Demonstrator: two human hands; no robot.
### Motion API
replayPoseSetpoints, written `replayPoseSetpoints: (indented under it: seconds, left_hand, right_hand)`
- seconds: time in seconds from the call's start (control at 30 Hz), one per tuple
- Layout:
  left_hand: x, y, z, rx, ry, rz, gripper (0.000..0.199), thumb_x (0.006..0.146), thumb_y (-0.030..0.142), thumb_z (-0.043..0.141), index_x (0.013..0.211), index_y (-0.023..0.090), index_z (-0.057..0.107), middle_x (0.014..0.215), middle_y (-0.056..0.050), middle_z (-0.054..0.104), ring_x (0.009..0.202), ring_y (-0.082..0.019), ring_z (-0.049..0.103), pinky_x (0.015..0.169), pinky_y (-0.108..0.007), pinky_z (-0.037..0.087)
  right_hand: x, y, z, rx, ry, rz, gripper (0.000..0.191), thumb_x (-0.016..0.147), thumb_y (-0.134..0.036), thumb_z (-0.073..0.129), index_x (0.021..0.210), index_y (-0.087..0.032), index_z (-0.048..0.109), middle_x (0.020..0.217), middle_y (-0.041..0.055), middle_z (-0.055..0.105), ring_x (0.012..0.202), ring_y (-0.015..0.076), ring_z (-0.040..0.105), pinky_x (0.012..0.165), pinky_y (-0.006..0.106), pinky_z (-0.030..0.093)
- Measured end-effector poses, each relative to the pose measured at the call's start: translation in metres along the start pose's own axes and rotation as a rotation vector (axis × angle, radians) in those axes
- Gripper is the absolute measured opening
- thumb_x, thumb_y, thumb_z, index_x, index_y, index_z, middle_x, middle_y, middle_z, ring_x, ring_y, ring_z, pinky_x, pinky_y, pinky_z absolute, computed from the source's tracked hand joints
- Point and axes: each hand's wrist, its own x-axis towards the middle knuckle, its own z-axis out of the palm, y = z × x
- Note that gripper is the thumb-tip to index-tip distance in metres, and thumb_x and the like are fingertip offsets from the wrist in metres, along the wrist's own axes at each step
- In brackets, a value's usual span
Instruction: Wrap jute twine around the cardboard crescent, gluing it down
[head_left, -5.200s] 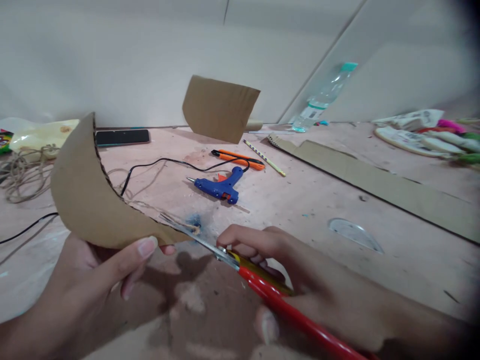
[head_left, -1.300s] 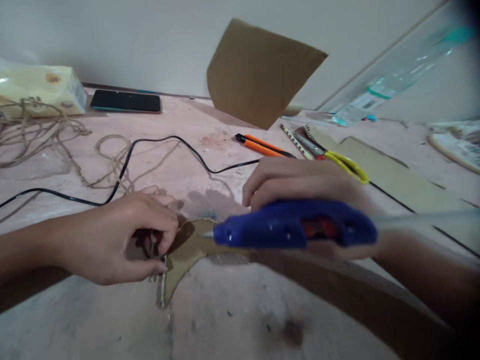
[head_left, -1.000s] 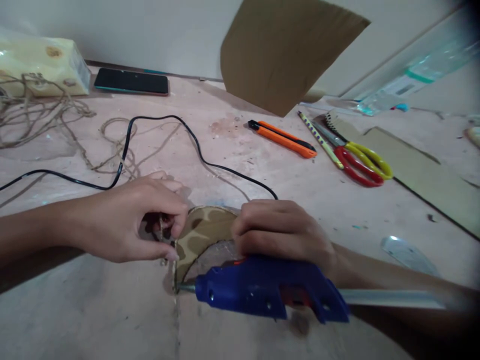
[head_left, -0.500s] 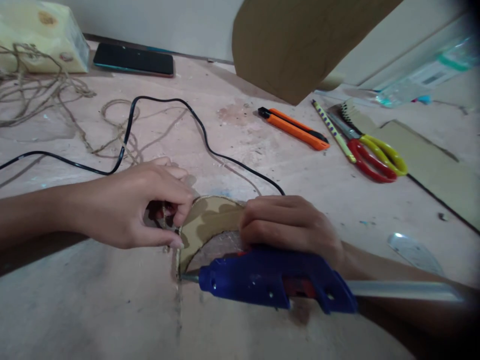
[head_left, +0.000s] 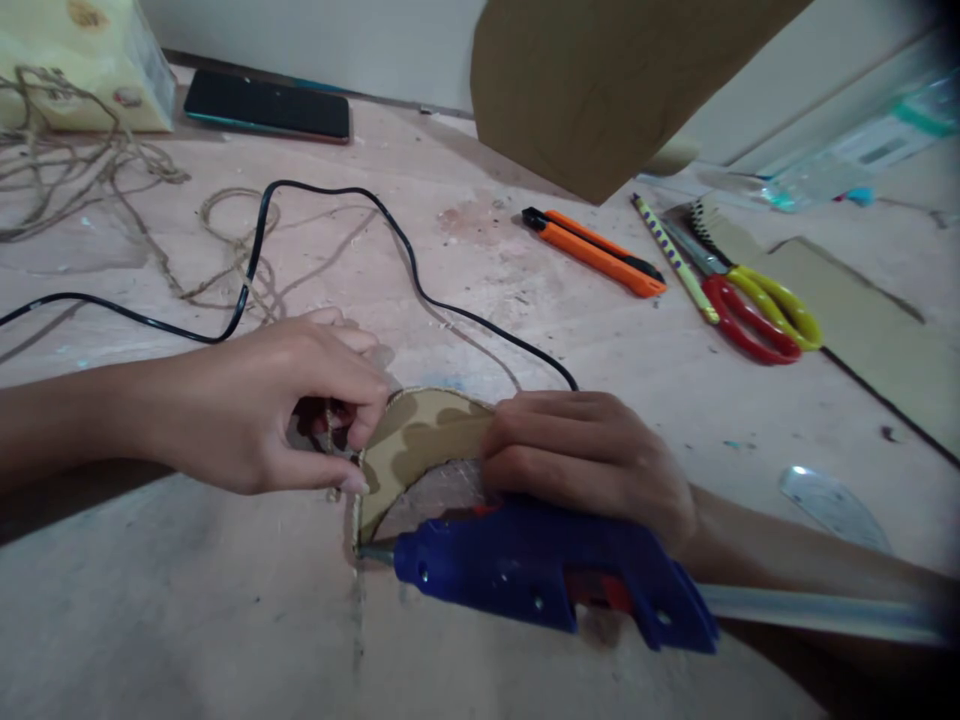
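Observation:
A curved piece of cardboard (head_left: 409,445) lies on the table between my hands, with twine (head_left: 355,520) along its outer edge. My left hand (head_left: 300,400) is at the left side of the cardboard, thumb and fingers closed around the twine at its edge. My right hand (head_left: 585,455) grips a blue hot glue gun (head_left: 517,565), its fingers also resting over the right part of the cardboard. The gun's metal nozzle touches or nearly touches the lower left corner of the cardboard. A clear glue stick (head_left: 810,610) sticks out of the gun's back.
A black cable (head_left: 409,250) winds across the table near loose twine (head_left: 157,250). Behind are a phone (head_left: 266,105), a tissue pack (head_left: 112,70) and standing cardboard (head_left: 600,90). An orange cutter (head_left: 592,250), pencil (head_left: 675,258), scissors (head_left: 757,310) and flat cardboard (head_left: 870,330) lie right.
The glue gun has tilted slightly, its back end lower and its nozzle a little further left at the cardboard corner. My left hand has stayed nearly still.

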Motion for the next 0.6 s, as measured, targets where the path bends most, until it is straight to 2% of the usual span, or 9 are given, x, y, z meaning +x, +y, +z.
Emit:
replayPoseSetpoints:
  seconds: [0.27,0.6]
  left_hand:
    - [0.0,0.002,0.0,0.014,0.001,0.0,0.021,0.094,0.019,0.08,0.083,0.023,0.062,0.076,0.006,0.06,0.075,-0.016,0.05,0.076,-0.036,0.033]
    - [-0.002,0.0,-0.001,0.011,-0.002,0.006,0.02,0.094,0.018,0.08,0.084,0.022,0.063,0.077,0.006,0.061,0.076,-0.016,0.051,0.078,-0.035,0.033]
  right_hand:
    - [-0.006,0.008,0.014,-0.008,0.111,-0.053,0.027,0.123,-0.03,0.044,0.099,-0.024,0.056,0.082,0.0011,0.063,0.07,0.0163,0.055,0.065,0.031,0.046]
    - [-0.005,0.006,0.012,-0.046,0.104,-0.036,0.029,0.123,-0.032,0.046,0.097,-0.023,0.055,0.082,0.0002,0.063,0.072,0.0152,0.056,0.069,0.03,0.049]
